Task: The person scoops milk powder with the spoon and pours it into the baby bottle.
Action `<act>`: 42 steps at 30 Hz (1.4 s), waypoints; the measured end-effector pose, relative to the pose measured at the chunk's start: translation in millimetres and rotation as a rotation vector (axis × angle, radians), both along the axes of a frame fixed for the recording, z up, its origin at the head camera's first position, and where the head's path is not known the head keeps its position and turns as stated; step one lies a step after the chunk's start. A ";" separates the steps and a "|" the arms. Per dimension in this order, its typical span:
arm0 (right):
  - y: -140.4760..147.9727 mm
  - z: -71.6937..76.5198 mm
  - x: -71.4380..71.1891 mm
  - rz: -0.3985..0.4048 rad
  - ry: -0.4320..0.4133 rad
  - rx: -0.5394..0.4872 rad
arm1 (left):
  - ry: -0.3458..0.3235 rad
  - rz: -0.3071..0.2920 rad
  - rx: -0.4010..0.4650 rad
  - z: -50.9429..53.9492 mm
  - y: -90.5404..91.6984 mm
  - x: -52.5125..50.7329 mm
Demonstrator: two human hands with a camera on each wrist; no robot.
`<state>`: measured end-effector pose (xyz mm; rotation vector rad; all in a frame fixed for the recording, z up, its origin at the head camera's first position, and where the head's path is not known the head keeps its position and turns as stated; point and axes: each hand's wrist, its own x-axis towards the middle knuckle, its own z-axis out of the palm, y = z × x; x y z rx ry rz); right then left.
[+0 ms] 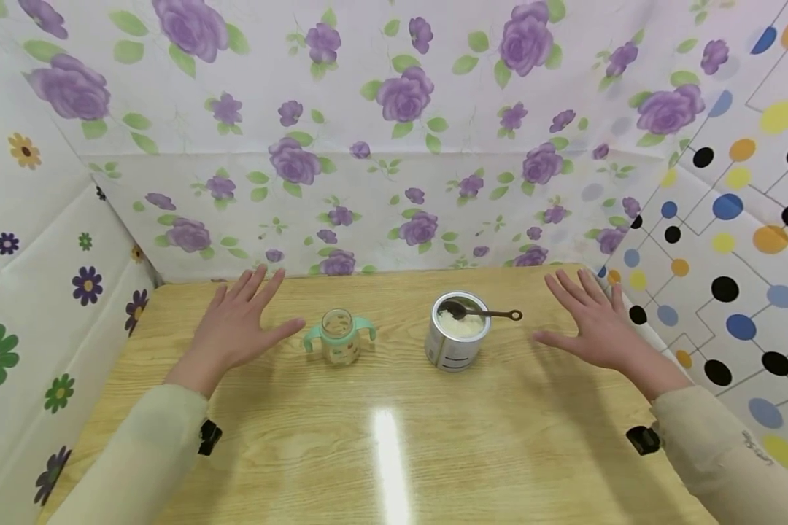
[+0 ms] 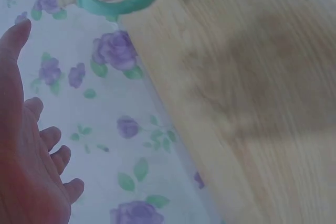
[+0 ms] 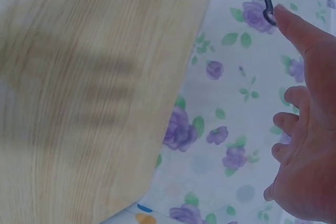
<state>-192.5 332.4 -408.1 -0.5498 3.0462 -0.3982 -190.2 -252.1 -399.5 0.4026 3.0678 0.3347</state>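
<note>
A small clear baby bottle (image 1: 339, 350) with a mint-green collar and two side handles stands uncapped on the wooden table. To its right is a silver milk powder can (image 1: 456, 348), open at the top, with pale powder inside. A dark brown scoop (image 1: 486, 313) lies across the can's rim, its bowl over the powder and its handle pointing right. My left hand (image 1: 238, 328) hovers left of the bottle, fingers spread and holding nothing. My right hand (image 1: 594, 324) is held likewise to the right of the can, apart from the scoop handle.
The wooden table (image 1: 302, 452) ends at a back wall covered in purple-flowered cloth (image 1: 368, 182). A daisy-patterned panel (image 1: 33, 306) rises on the left, a dotted panel (image 1: 729, 240) on the right. Glare streaks the front middle of the table.
</note>
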 end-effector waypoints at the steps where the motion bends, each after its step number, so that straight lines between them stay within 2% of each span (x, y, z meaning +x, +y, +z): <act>1: -3.0 1.5 -0.5 0.004 -0.004 -0.008 | 0.003 -0.008 -0.001 1.3 4.2 -2.5; 5: -12.8 4.0 -3.2 0.018 -0.016 -0.030 | 0.010 -0.037 -0.009 4.8 23.3 -10.4; 9: -21.1 2.9 -5.3 0.028 -0.029 -0.078 | 0.017 -0.074 0.019 7.6 46.3 -15.6; 15: -32.1 -1.9 -3.9 0.041 -0.056 -0.173 | 0.024 -0.135 0.030 5.5 79.5 -21.5; 25: -37.2 -22.3 -4.2 0.057 -0.074 -0.305 | 0.031 -0.224 0.042 -8.9 132.0 -24.4; 31: -36.9 -35.5 -5.1 0.017 -0.097 -0.418 | 0.030 -0.269 0.064 -17.1 162.0 -23.9; 37: -37.8 -47.0 -2.2 -0.016 -0.143 -0.517 | -0.015 -0.281 0.103 -31.0 186.8 -21.5; 42: -39.3 -56.5 -0.5 -0.036 -0.154 -0.550 | -0.041 -0.275 0.169 -42.4 201.4 -18.6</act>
